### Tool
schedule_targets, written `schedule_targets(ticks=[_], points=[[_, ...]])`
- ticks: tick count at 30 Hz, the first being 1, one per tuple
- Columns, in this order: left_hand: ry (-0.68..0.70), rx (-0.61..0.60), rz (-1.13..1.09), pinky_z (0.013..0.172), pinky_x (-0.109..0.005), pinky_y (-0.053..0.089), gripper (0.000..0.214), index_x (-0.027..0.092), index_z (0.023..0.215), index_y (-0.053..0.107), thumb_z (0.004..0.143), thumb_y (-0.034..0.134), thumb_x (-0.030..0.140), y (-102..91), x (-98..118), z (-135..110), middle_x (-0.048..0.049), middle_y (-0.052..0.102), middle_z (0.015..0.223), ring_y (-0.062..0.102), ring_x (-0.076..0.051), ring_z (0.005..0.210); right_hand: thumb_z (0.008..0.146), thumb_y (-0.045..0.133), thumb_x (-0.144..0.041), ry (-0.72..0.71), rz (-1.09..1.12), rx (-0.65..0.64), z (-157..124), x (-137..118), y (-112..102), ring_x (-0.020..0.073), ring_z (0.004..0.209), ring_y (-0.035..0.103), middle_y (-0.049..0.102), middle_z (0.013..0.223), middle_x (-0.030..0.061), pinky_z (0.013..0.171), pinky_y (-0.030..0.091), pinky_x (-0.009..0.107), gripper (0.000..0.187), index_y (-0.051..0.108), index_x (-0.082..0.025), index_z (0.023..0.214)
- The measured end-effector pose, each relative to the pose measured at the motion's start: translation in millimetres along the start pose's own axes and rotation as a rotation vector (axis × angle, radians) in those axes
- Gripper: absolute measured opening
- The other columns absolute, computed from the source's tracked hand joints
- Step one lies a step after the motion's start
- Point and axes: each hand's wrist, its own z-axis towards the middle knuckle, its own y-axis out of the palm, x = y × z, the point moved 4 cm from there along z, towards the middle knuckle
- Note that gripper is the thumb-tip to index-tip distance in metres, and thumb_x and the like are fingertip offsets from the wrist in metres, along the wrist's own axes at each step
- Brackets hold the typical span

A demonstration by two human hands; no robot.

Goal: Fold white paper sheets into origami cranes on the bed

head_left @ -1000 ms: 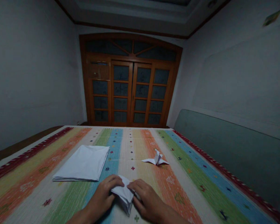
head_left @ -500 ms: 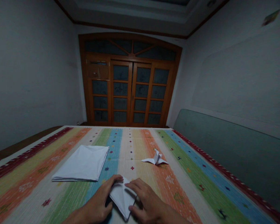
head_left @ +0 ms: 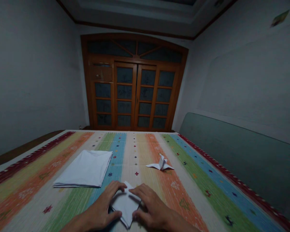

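While the bottom edge cuts off both forearms, the left hand (head_left: 100,209) and right hand (head_left: 151,209) clamp the folded white paper (head_left: 125,204) at six o'clock on the striped cloth (head_left: 207,193), hiding its sides. A paper stack (head_left: 84,169) lies at ten o'clock and a small folded figure (head_left: 160,165) at one.

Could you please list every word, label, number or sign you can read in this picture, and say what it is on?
None can be read. The sticker high on the right wall is too blurred; the white paper nearest the camera, the paper stack and the paper bird show no print.
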Motion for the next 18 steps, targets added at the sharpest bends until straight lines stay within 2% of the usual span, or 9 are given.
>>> schedule_targets(ticks=[6, 9, 12, 18], points=[[0.011, -0.016, 0.021, 0.112, -0.049, 0.041, 0.063, 0.029, 0.137, 0.051, 0.087, 0.074, 0.059, -2.9, 13, 4, -0.0094, 0.057, 0.132, 0.054, -0.034, 0.124, 0.076, 0.084, -0.058, -0.033, -0.030, -0.008, 1, 1, 2, 0.0336, 0.116, 0.061, 0.066, 0.132, 0.0183, 0.101, 0.049, 0.047, 0.083, 0.057, -0.017, 0.143], [0.004, -0.042, 0.036, 0.112, -0.050, 0.040, 0.062, 0.026, 0.136, 0.051, 0.086, 0.078, 0.051, -2.0, 16, 4, -0.0109, 0.057, 0.133, 0.054, -0.034, 0.123, 0.078, 0.084, -0.051, -0.024, -0.034, 0.002, 2, 0, 2, 0.0320, 0.116, 0.061, 0.066, 0.131, 0.0170, 0.101, 0.049, 0.045, 0.077, 0.058, -0.018, 0.142], [0.005, -0.035, 0.015, 0.110, -0.048, 0.042, 0.056, 0.025, 0.134, 0.054, 0.088, 0.075, 0.050, -3.0, 22, 5, -0.0111, 0.060, 0.130, 0.055, -0.034, 0.121, 0.081, 0.083, -0.045, -0.008, -0.015, 0.013, 2, -2, 1, 0.0306, 0.115, 0.061, 0.067, 0.129, 0.0145, 0.101, 0.049, 0.043, 0.069, 0.059, -0.020, 0.141], [-0.055, -0.001, 0.087, 0.099, -0.038, 0.050, 0.025, 0.025, 0.119, 0.065, 0.095, 0.067, 0.031, -5.5, 33, 10, -0.0080, 0.068, 0.117, 0.063, -0.028, 0.109, 0.090, 0.072, -0.044, -0.047, 0.070, 0.055, 0, 3, -2, 0.0298, 0.113, 0.062, 0.067, 0.126, 0.0145, 0.100, 0.049, 0.044, 0.056, 0.059, -0.020, 0.139]])
